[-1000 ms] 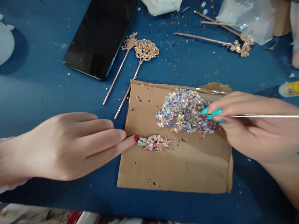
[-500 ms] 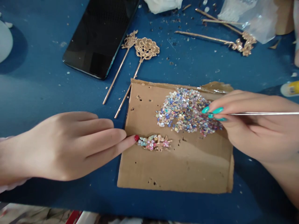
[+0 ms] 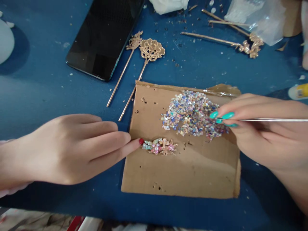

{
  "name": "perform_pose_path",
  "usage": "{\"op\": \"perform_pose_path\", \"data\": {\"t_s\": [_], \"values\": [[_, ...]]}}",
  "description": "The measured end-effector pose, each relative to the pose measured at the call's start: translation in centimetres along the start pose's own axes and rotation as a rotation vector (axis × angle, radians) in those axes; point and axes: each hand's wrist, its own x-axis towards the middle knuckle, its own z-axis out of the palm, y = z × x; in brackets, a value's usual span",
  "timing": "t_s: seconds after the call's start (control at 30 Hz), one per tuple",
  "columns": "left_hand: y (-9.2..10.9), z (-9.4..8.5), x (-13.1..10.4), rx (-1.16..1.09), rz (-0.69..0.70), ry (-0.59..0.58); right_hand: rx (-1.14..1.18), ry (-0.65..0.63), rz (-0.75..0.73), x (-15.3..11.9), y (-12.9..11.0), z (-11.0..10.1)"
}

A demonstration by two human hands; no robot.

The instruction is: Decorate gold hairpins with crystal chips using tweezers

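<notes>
On a piece of brown cardboard [image 3: 178, 179] lies a gold hairpin [image 3: 160, 147], its ornamental head set with pink, pale green and peach stone chips. My left hand [image 3: 69, 149] is closed at its left end, the red-nailed index fingertip touching the head; the stem and my thumb are hidden under the hand. In a pinch, my right hand [image 3: 269, 133] holds a thin silver metal tool [image 3: 269, 120], lying nearly level. Its tip is over the pile of small multicoloured stone chips [image 3: 190, 112]. Whether the tip holds a chip is too small to tell.
Two gold flower hairpins [image 3: 152, 50] lie beside a black phone [image 3: 103, 38], one stem reaching under the cardboard. More gold hairpins [image 3: 250, 46] are at the upper right, near a clear plastic bag [image 3: 262, 19]. A yellow-labelled bottle [image 3: 298, 91] sits at the right edge.
My right hand and the metal tool have shifted slightly right and down over the chips. My left hand and the hairpin stay put on the cardboard.
</notes>
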Motion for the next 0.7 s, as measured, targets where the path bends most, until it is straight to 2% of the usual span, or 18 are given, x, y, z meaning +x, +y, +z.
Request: {"op": "perform_pose_path", "data": {"t_s": [0.1, 0.3, 0.7], "values": [[-0.07, 0.01, 0.08, -0.003, -0.002, -0.007, -0.016, -0.017, 0.02, 0.02, 0.03, 0.01], [-0.06, 0.01, 0.11, 0.005, 0.016, 0.003, -0.007, 0.047, -0.014, -0.33, 0.54, 0.19], [0.45, 0.2, 0.11, -0.043, -0.076, 0.013, 0.014, 0.019, 0.005, -0.37, 0.47, 0.28]]}}
